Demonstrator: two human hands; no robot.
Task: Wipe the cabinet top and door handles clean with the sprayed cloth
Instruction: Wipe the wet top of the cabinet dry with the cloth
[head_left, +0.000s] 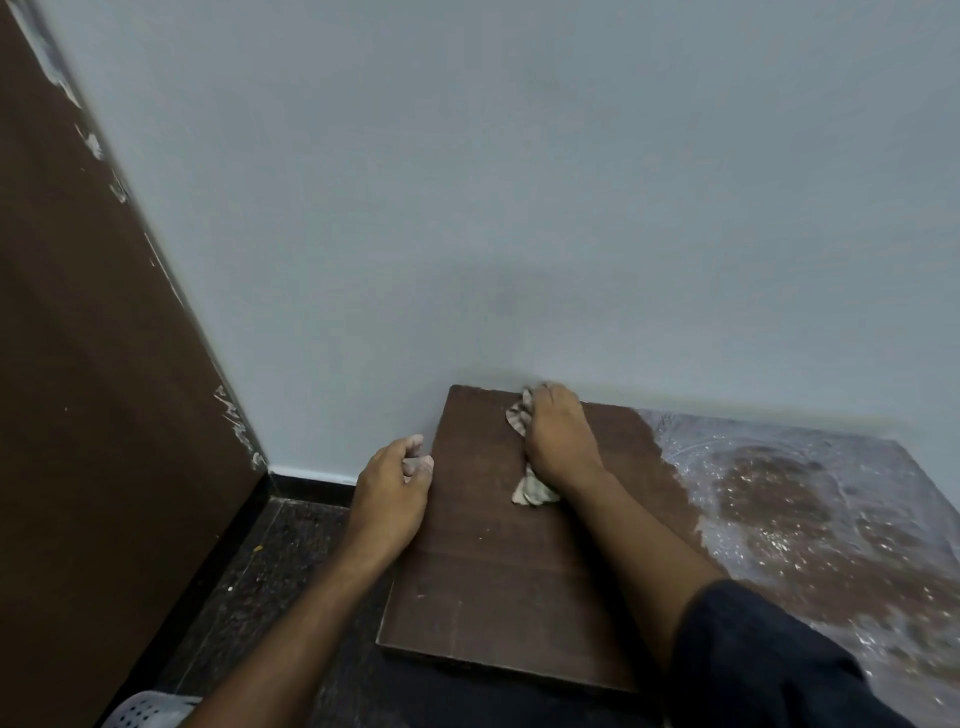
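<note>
So from the head cam, the right hand (558, 441) is pressed flat on the cloth (522, 415) at the far edge of the cabinet top (483, 571), right by the wall (467, 208); fingers curl over the cloth, most of it hidden under the palm. Left hand (395, 493) rests on the top's left edge, fingers loosely curled, holding nothing I can see. Plastic sheet (805, 509) covers the right part. Door handles aren't visible, and a white basket (150, 712) is cut off bottom-left.
</note>
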